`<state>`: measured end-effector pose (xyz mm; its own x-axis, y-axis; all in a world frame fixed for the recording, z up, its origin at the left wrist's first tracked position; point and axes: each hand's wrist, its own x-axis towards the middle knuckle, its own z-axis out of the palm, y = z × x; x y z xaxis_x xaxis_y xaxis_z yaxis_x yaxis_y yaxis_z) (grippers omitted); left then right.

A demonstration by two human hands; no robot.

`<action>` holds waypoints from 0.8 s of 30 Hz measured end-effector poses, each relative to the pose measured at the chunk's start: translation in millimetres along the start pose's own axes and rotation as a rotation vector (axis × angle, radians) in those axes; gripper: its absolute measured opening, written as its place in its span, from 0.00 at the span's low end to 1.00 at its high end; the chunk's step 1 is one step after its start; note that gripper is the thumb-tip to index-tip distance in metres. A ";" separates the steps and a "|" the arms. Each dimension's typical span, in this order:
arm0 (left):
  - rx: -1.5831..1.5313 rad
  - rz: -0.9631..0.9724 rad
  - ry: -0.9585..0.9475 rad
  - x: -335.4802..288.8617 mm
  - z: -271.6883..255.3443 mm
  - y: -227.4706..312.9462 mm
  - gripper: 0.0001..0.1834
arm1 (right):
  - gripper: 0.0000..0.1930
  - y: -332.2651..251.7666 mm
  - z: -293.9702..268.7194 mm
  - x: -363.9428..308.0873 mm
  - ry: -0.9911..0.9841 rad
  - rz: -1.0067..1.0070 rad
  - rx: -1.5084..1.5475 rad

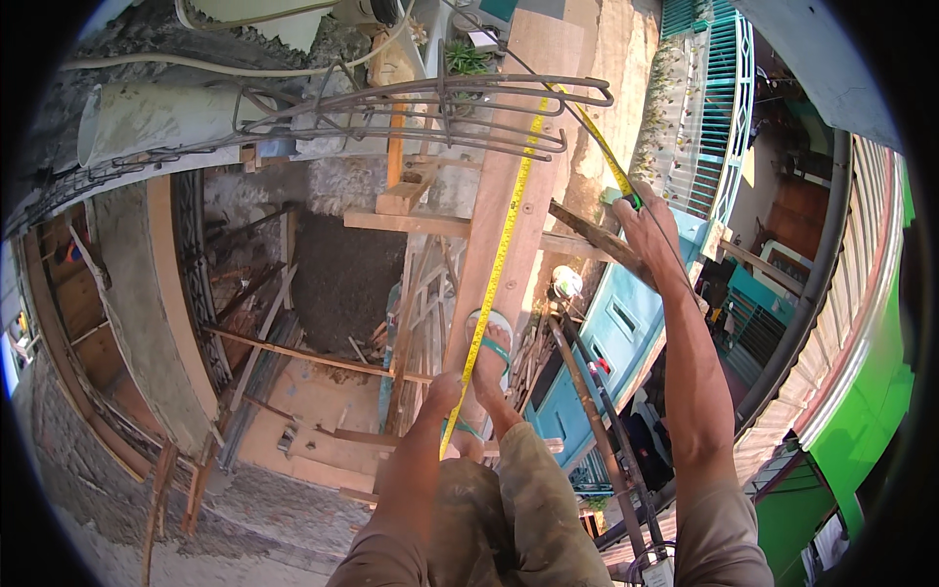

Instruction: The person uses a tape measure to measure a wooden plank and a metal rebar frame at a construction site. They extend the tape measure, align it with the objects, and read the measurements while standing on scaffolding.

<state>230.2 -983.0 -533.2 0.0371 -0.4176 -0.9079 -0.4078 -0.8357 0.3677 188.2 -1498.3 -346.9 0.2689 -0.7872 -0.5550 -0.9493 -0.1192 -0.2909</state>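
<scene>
A yellow tape measure blade [509, 230] runs lengthwise over a wooden plank [492, 196], which has screws along it. Its lower end passes my left hand [448, 389], whose closed fingers seem to pinch it. Near the steel bars the blade loops over and comes back down to my right hand [646, 220]. That hand is closed around the tape's green and black case [632, 200], mostly hidden by the fingers. A bent rebar frame [450, 108] crosses above the plank's far part. My foot in a green-strapped sandal [497, 338] stands on the plank.
Left of the plank is a deep drop to a lower level with a dark floor [337, 274] and timber struts. A concrete beam [147, 313] stands at left. On the right are a light blue panel [587, 372], bamboo poles [597, 421], a teal railing [722, 108] and a corrugated roof [841, 274].
</scene>
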 end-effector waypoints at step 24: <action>-0.005 0.037 -0.001 10.2 3.3 -9.0 0.15 | 0.21 -14.4 -17.9 6.2 0.177 -0.172 -0.370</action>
<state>231.3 -978.5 -546.5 0.0211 -0.4477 -0.8939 -0.4040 -0.8217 0.4020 200.6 -1512.3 -332.1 0.4262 -0.8248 -0.3715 -0.8964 -0.4405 -0.0504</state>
